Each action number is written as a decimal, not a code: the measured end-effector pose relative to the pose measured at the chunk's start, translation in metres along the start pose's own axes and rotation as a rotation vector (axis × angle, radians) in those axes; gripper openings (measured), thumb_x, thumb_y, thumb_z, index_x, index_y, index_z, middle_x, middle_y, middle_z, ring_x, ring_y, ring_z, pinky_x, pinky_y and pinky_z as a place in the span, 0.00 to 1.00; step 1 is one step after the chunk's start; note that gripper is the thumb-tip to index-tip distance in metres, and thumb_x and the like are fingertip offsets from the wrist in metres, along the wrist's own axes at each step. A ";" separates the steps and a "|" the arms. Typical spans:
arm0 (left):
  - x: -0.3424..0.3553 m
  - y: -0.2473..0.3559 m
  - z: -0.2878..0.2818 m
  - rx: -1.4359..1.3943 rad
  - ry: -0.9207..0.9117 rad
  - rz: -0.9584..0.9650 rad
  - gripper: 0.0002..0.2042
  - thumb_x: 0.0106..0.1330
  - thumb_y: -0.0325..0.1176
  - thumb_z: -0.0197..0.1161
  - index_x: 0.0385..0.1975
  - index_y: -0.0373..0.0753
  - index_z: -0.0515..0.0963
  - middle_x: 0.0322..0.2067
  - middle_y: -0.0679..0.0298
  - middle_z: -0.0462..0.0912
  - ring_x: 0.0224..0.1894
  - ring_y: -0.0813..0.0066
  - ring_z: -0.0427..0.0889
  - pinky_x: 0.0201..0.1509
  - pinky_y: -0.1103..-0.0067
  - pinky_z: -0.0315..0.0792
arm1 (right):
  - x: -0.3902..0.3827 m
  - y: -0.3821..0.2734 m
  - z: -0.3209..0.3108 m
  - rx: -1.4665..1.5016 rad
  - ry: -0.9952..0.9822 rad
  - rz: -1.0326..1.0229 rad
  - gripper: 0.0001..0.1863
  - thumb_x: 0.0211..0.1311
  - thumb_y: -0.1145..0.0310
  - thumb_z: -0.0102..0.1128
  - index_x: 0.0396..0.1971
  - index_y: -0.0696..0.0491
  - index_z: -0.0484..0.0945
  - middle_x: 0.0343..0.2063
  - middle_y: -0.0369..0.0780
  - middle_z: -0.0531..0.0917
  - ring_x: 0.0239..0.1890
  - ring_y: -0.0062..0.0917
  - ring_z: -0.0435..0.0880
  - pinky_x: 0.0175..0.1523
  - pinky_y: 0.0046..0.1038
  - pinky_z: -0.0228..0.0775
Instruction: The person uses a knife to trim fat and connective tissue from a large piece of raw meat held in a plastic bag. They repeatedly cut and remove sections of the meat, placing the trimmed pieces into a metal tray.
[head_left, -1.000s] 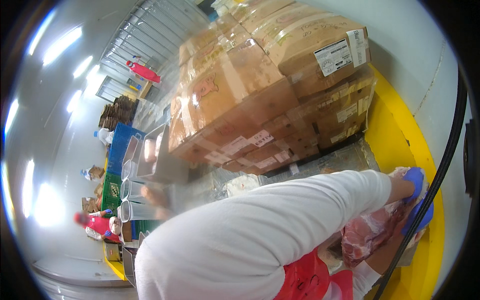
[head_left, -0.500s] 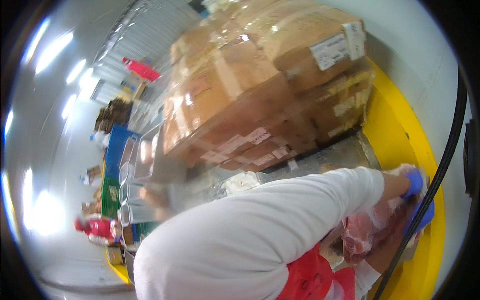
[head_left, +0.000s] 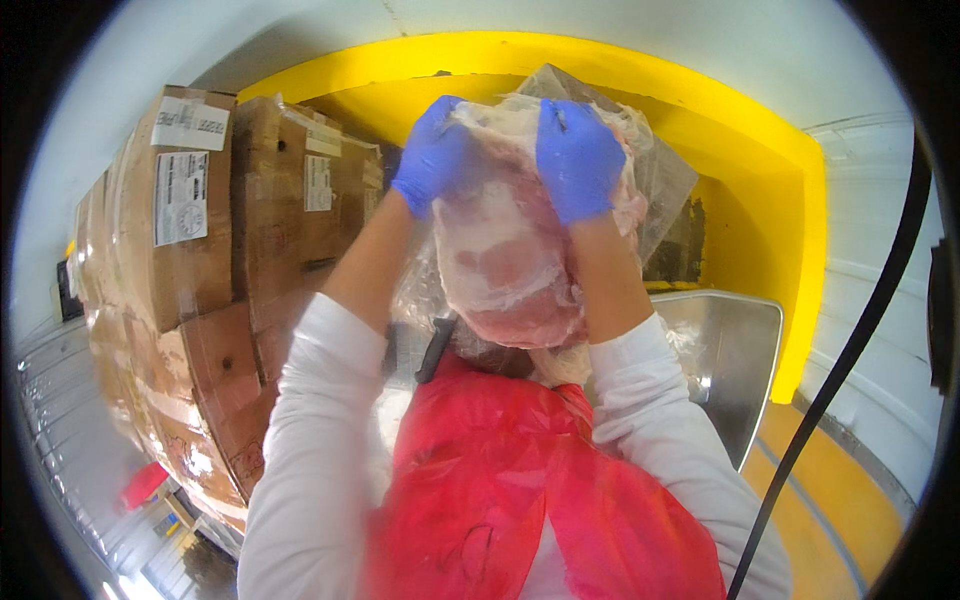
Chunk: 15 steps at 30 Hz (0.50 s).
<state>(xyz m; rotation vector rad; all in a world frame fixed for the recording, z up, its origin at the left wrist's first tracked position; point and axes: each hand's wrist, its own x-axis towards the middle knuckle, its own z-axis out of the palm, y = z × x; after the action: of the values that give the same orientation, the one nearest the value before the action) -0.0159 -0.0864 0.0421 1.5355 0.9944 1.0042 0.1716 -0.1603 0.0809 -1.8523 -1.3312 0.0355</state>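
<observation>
A large pink cut of raw meat [head_left: 505, 260] with white fat lies in front of my red apron. My left hand [head_left: 435, 155], in a blue glove, curls closed at the meat's far left edge. On the far right part of it my right hand [head_left: 578, 160], also blue-gloved, is closed with the fingers bent. Both hands grip the meat; the fingertips are partly hidden. Clear plastic wrap [head_left: 660, 175] spreads out beneath and to the right of the meat. A black handle [head_left: 435, 350] sticks up by the near left side of the meat, close to my apron.
Stacked cardboard boxes [head_left: 205, 365] wrapped in clear film stand at the left. A yellow barrier [head_left: 770, 210] curves behind the meat and down the right side. At the right is a metal tray [head_left: 740, 370]. A black cable [head_left: 850, 370] hangs across the right of the view.
The view has swung right and down, so the meat is now central and the boxes are at the left. Both hands now show clearly, gripping the meat.
</observation>
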 end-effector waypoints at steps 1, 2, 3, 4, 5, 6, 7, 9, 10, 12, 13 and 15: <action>0.000 -0.007 -0.003 0.141 -0.024 0.102 0.09 0.67 0.26 0.52 0.42 0.34 0.77 0.31 0.63 0.81 0.34 0.75 0.81 0.41 0.77 0.78 | 0.000 0.003 0.003 -0.019 0.011 -0.023 0.16 0.68 0.56 0.54 0.29 0.51 0.83 0.31 0.47 0.84 0.33 0.47 0.83 0.39 0.43 0.74; 0.000 -0.014 -0.007 0.153 -0.045 0.055 0.09 0.68 0.26 0.52 0.43 0.34 0.77 0.32 0.63 0.82 0.35 0.75 0.81 0.42 0.77 0.78 | 0.001 0.003 0.007 -0.036 0.020 -0.048 0.16 0.68 0.57 0.54 0.27 0.52 0.81 0.29 0.47 0.84 0.31 0.47 0.82 0.37 0.45 0.74; 0.000 -0.004 -0.004 0.158 -0.072 -0.004 0.09 0.68 0.26 0.52 0.43 0.34 0.77 0.33 0.63 0.82 0.35 0.76 0.81 0.42 0.77 0.78 | -0.001 0.009 0.009 -0.063 0.020 -0.066 0.16 0.68 0.58 0.54 0.24 0.52 0.80 0.28 0.48 0.83 0.28 0.48 0.82 0.34 0.46 0.73; -0.006 0.005 -0.007 0.167 -0.104 -0.075 0.09 0.68 0.25 0.53 0.43 0.34 0.77 0.34 0.63 0.82 0.36 0.76 0.81 0.43 0.77 0.78 | -0.002 0.009 0.008 -0.090 -0.048 -0.061 0.18 0.67 0.57 0.54 0.23 0.53 0.80 0.25 0.49 0.83 0.30 0.49 0.81 0.36 0.46 0.73; -0.002 0.007 -0.009 0.062 -0.134 -0.134 0.09 0.69 0.26 0.53 0.43 0.35 0.78 0.33 0.62 0.83 0.37 0.76 0.82 0.43 0.77 0.78 | -0.002 0.007 0.004 -0.100 -0.077 -0.026 0.19 0.68 0.56 0.54 0.22 0.53 0.80 0.25 0.49 0.82 0.30 0.49 0.81 0.36 0.46 0.73; 0.003 0.018 -0.005 -0.195 -0.114 -0.231 0.08 0.70 0.28 0.54 0.42 0.35 0.78 0.33 0.62 0.83 0.36 0.74 0.82 0.45 0.75 0.79 | 0.004 0.004 0.000 -0.094 -0.097 0.001 0.20 0.68 0.55 0.54 0.22 0.54 0.79 0.25 0.49 0.82 0.31 0.50 0.81 0.37 0.46 0.72; 0.016 0.013 -0.011 0.146 -0.288 0.066 0.10 0.70 0.31 0.57 0.45 0.34 0.78 0.36 0.62 0.83 0.39 0.71 0.83 0.48 0.74 0.78 | 0.006 0.002 0.000 -0.089 -0.106 0.028 0.20 0.68 0.55 0.54 0.21 0.54 0.79 0.24 0.50 0.82 0.31 0.50 0.81 0.37 0.46 0.72; 0.039 0.029 -0.015 0.658 -0.428 0.266 0.16 0.69 0.37 0.62 0.50 0.31 0.78 0.45 0.57 0.84 0.43 0.65 0.84 0.52 0.73 0.78 | 0.012 0.016 0.004 -0.013 -0.001 0.045 0.22 0.66 0.54 0.57 0.19 0.58 0.76 0.21 0.52 0.78 0.24 0.47 0.77 0.33 0.43 0.68; 0.047 0.040 -0.011 0.135 -0.336 0.047 0.14 0.70 0.34 0.60 0.50 0.32 0.78 0.48 0.56 0.82 0.46 0.65 0.83 0.52 0.73 0.78 | 0.014 0.017 0.005 0.037 0.053 0.046 0.23 0.66 0.54 0.59 0.19 0.59 0.75 0.19 0.53 0.76 0.21 0.45 0.75 0.31 0.41 0.66; 0.071 0.049 -0.002 -0.898 -0.111 -0.375 0.10 0.73 0.29 0.57 0.50 0.33 0.77 0.54 0.53 0.80 0.52 0.65 0.82 0.52 0.73 0.78 | 0.014 0.016 0.006 0.069 0.070 0.122 0.24 0.65 0.56 0.60 0.18 0.60 0.73 0.17 0.52 0.73 0.18 0.40 0.69 0.29 0.40 0.63; 0.079 0.029 -0.016 -0.593 -0.214 -0.154 0.13 0.72 0.33 0.58 0.51 0.34 0.76 0.54 0.55 0.81 0.54 0.66 0.81 0.55 0.74 0.77 | 0.016 0.014 0.007 0.089 0.084 0.156 0.24 0.65 0.56 0.61 0.17 0.61 0.72 0.16 0.51 0.72 0.17 0.37 0.65 0.28 0.39 0.62; 0.095 -0.020 -0.046 0.027 -0.383 0.294 0.18 0.71 0.40 0.61 0.54 0.35 0.76 0.54 0.58 0.81 0.58 0.66 0.78 0.60 0.75 0.73 | 0.013 0.004 0.004 0.024 0.089 0.215 0.22 0.67 0.55 0.57 0.20 0.57 0.76 0.22 0.51 0.78 0.26 0.46 0.75 0.34 0.43 0.67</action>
<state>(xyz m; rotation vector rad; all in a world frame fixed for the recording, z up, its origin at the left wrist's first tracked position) -0.0312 0.0194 0.0402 1.8470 0.5266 0.8492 0.1788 -0.1476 0.0814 -1.9464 -1.0630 0.0799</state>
